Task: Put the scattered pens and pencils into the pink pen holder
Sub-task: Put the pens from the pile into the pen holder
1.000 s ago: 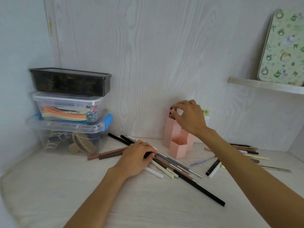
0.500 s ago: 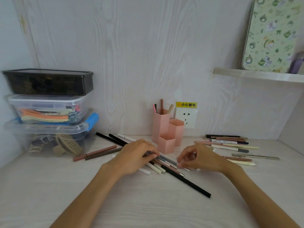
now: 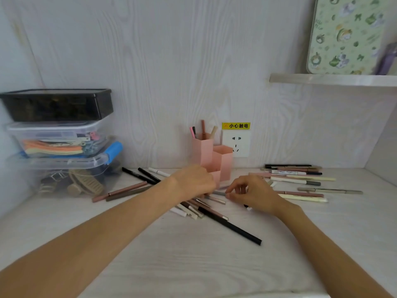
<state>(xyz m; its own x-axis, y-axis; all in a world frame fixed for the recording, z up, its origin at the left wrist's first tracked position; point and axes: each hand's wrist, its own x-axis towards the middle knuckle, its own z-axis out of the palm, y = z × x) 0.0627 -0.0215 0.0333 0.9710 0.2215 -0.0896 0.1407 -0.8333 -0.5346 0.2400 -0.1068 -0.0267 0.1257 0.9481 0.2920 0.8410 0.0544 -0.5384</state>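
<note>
Currently both hands sit low over the pen pile at centre counter, just in front of the pink pen holder.

Left hand: knuckles up, fingers curled down onto the pile; what they hold is hidden, so grip state unclear. Hand partly covers the holder's lowest front cell.

Right hand: thumb and fingertips pinch the end of a grey pen, which runs toward 9 o'clock under the left hand.

Holder: three hexagonal cells stepped in height, at 12 o'clock from the hands, against the back wall. Tallest rear cell holds a few pens, tips sticking up. Middle cell's contents can't be seen.

Loose pens:
- centre pile under and beside the left hand, fanned toward 4 o'clock; long black pen is the outermost.
- two black pens and a white one at 10 o'clock of the left hand.
- brown pencils at 9 o'clock, near the boxes.
- right group at 2–3 o'clock of the right hand, lying roughly parallel; one reads "SWEET MINT".

Elsewhere: stacked storage boxes far left, wall socket with yellow label just behind the holder, shelf upper right carrying a patterned tin.
</note>
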